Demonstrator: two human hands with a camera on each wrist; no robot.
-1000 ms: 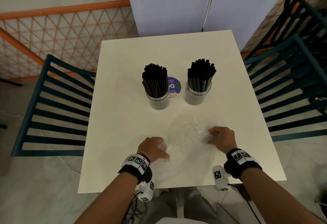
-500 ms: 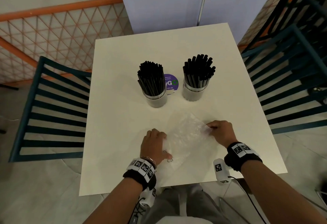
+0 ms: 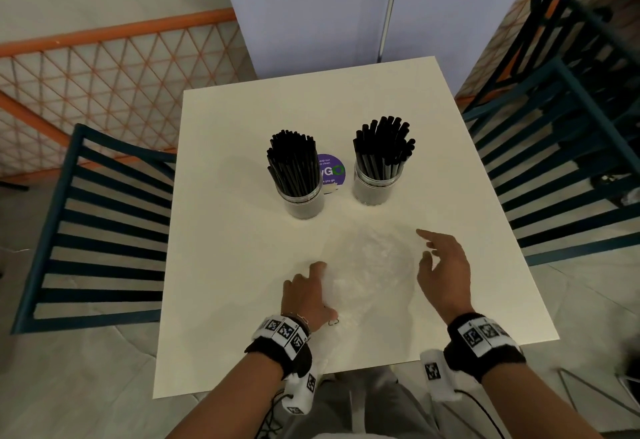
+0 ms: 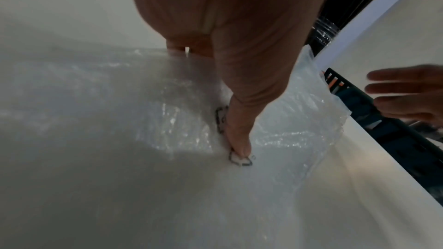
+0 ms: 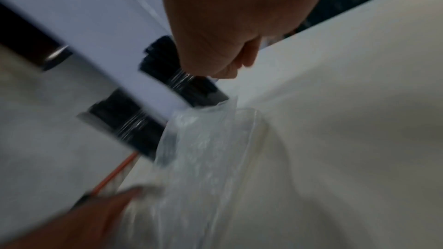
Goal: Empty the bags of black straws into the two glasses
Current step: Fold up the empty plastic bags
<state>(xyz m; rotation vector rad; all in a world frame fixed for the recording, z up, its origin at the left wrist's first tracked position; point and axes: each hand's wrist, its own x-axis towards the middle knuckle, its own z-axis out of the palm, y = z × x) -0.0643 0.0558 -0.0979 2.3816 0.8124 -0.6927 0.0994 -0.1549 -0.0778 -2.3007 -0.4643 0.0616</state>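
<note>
Left hand (image 3: 306,296) presses the flat empty bag (image 3: 370,272); right hand (image 3: 445,274) hovers beside it, fingers spread.

Black wristbands (image 3: 280,355) with white square-code tags, white cameras (image 3: 437,378) beneath, thin bracelet (image 3: 294,316).

Table (image 3: 225,300) w/ glasses (image 3: 304,201), bag (image 3: 374,276) (empty), sticker (image 3: 332,170).

Right wrist view is motion-blurred; both glasses (image 5: 134,126) smeared, straws unreadable. My left hand (image 3: 306,296) covers the clear bag's (image 3: 372,272) near-left edge; fingertips hidden under the palm in left wrist view. Purple sticker (image 3: 330,170) text half blocked by the left glass (image 3: 303,201). Chairs (image 3: 100,224) cut off by frame edges.
</note>
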